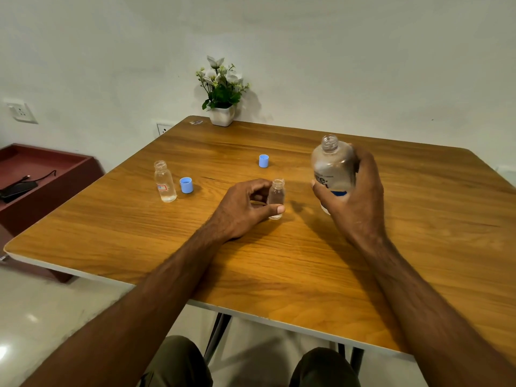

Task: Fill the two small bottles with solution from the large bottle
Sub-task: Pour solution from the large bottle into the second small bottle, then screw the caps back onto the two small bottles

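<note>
My right hand (354, 196) grips the large clear bottle (333, 166), uncapped and held upright just above the wooden table (307, 261). My left hand (245, 209) holds a small clear bottle (276, 195) between thumb and fingers; it stands uncapped on the table, left of the large bottle. A second small bottle (164, 181) with a red-edged label stands open at the left, with clear liquid in it. One blue cap (186, 185) lies beside that bottle, another blue cap (263, 160) further back in the middle.
A white pot of artificial flowers (222, 92) stands at the table's far edge against the wall. A dark red cabinet (42, 174) with a black device and cable sits to the left, below table height. My knees show under the near edge.
</note>
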